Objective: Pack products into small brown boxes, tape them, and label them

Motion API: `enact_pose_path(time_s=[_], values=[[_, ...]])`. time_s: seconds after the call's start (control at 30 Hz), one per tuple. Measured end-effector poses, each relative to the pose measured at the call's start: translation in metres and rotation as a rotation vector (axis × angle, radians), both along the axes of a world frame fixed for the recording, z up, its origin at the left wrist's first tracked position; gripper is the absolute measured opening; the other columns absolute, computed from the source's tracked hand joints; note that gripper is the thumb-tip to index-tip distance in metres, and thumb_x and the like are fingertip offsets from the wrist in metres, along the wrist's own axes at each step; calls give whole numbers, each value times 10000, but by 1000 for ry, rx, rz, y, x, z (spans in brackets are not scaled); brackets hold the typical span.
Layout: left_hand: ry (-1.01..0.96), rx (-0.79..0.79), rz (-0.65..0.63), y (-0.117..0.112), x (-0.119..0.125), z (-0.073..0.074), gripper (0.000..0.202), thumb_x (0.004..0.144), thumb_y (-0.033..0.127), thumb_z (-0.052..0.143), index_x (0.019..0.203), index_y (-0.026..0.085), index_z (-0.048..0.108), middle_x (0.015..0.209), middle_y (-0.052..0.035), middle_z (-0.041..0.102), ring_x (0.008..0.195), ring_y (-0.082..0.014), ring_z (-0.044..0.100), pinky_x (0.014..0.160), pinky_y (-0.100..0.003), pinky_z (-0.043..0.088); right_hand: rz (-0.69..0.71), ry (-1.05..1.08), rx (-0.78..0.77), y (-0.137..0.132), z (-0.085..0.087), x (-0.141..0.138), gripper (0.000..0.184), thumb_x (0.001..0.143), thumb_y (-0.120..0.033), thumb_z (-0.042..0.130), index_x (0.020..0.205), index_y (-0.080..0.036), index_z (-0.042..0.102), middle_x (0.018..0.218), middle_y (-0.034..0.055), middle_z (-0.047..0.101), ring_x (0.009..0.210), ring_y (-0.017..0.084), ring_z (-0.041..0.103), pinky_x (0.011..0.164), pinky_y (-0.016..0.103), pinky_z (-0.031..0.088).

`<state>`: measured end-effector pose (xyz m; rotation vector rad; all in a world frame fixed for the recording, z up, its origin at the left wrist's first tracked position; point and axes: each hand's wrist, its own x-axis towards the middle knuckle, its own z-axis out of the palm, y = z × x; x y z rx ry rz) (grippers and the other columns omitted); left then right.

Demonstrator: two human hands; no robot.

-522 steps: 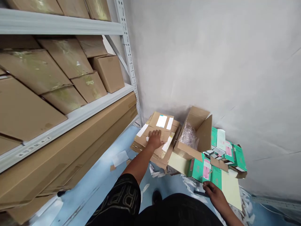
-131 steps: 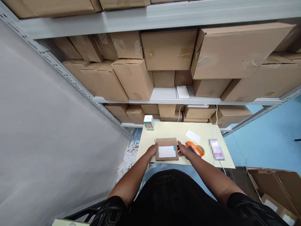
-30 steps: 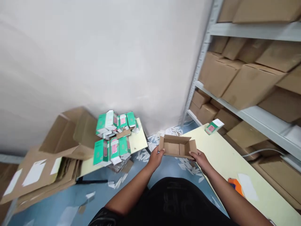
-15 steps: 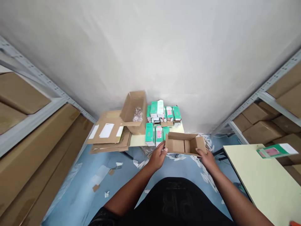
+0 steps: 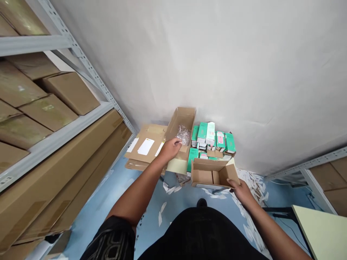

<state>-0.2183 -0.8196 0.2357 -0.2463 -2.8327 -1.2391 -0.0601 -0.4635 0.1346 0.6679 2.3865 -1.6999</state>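
My right hand (image 5: 240, 189) grips the near right corner of an open cardboard box (image 5: 202, 177), held tilted so that its bare inside shows. My left hand (image 5: 172, 148) is at the near edge of a larger open carton (image 5: 187, 113), its fingers drawn together. Just beyond those fingertips, crumpled clear plastic (image 5: 183, 134) lies in that carton; whether the fingers pinch any of it is hidden. Several green and white product boxes (image 5: 202, 133) are stacked right of the carton, behind the held box.
Flattened cardboard (image 5: 148, 133) with white labels lies left of the carton on the table (image 5: 177, 165). Shelves of brown cartons (image 5: 72, 92) line the left side. A second table (image 5: 322, 227) stands at lower right. Paper scraps (image 5: 251, 184) litter the blue floor.
My left hand has let go of the small cardboard box and moved left to the larger carton. My right hand still holds the box. The view has turned left.
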Motion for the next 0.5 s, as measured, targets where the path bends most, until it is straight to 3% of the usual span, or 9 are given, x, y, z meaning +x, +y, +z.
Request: enact_pose_path(time_s=[0.1,0.2,0.37,0.5], values=[[-85,-239,-59,4,-49,-4,333,928,283,526,1186,194,718,1168,-64,756,1070,-218,678,928,-279,503,56,12,-24,1,-2,-29,408,739,-534,652,851,-150,731,789,91,755,697,260,680,591,314,491],[-201,-487,-120,15,-95,-21,395,902,222,536,1271,204,676,1281,-88,716,1143,-228,659,946,-278,489,100,9,-42,5,-4,-55,406,752,-528,643,874,-152,738,778,76,746,702,254,670,598,313,483],[-389,-631,-169,38,-153,-57,467,771,222,695,1239,226,701,1256,-119,728,1090,-272,692,904,-310,518,188,3,-49,12,-4,-83,373,762,-508,639,833,-154,732,786,74,737,734,257,664,609,309,485],[-498,-721,-196,50,-197,-79,467,652,190,797,1115,153,744,1125,-195,758,1035,-338,714,891,-371,541,182,-1,-96,13,6,-88,395,760,-516,657,863,-143,736,837,84,752,816,282,683,692,323,510]])
